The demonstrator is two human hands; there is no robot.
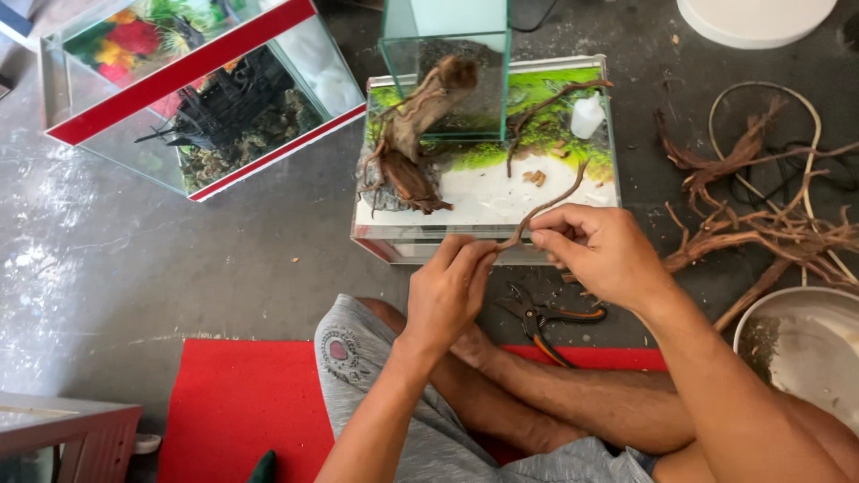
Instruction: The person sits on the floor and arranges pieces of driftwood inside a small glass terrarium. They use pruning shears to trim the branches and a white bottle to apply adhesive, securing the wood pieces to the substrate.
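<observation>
Both hands held one thin twig (546,211) in front of the low glass tank (488,234) on the floor. The left hand (447,291) pinched its near end between fingertips; the right hand (598,250) was closed round the middle, and the free tip curved up over the tank's white sand.

The twig looked dry and thin, so any bending between the two grips could have snapped it. The tip reached toward the driftwood (412,143) standing in the tank, and a knock might have tipped that piece. Pliers (548,319) lay open on the floor just by a bare leg, easy to press against.

A small white bottle (587,116) stood at the tank's back right corner; whether it carried a label was too small to tell. The tank (192,98) to the left had red edge bands and a bright flower backdrop.
</observation>
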